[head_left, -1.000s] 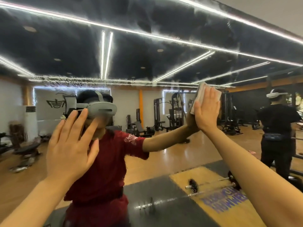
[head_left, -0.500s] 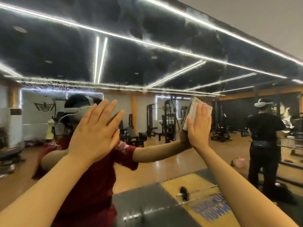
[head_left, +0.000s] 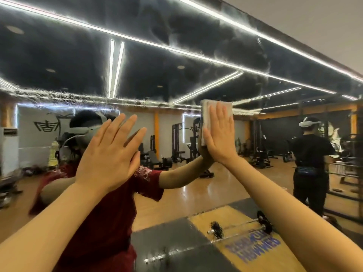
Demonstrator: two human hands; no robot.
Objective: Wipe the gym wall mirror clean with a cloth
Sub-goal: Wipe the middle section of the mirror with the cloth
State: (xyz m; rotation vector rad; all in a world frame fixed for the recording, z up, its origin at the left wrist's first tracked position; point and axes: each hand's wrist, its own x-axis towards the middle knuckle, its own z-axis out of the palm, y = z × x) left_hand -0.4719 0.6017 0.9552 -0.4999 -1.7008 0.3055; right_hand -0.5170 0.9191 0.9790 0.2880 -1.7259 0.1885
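Left hand nearer cloth, seemingly.

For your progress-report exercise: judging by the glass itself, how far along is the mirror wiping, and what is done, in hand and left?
Done: the middle band of the mirror reflects the gym floor sharply. In hand: the right hand presses the white cloth flat on the glass, just below the hazy line; the left hand is open, fingers straight. Left: the smeared, cloudy upper glass and the streaky patch low down, by the reflected barbell. Roughly midway, at a guess.
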